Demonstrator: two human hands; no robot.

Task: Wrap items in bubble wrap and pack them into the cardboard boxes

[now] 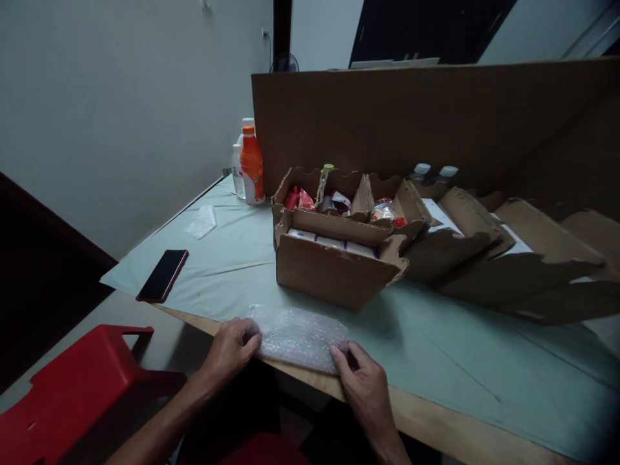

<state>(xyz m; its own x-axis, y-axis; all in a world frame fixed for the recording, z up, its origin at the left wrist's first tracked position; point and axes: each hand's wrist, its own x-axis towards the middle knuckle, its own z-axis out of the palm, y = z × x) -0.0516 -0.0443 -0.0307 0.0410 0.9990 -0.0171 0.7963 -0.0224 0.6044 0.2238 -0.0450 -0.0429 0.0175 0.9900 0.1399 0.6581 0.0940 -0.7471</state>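
Observation:
A flat piece of bubble wrap (300, 337) lies along the front edge of the table, held at both ends. My left hand (232, 349) pinches its left end between thumb and curled fingers. At the opposite end, my right hand (362, 378) grips the near right corner the same way. Just behind the wrap stands a cardboard box (329, 274) with an open top and several white packs (332, 242) inside.
Behind are more cardboard bins (455, 258) holding red packets and white items. An orange bottle (252, 166) stands by a tall cardboard panel (387, 123). On the left lie a phone (163, 276) and a smaller bubble wrap piece (201, 221); a red stool (92, 394) is below.

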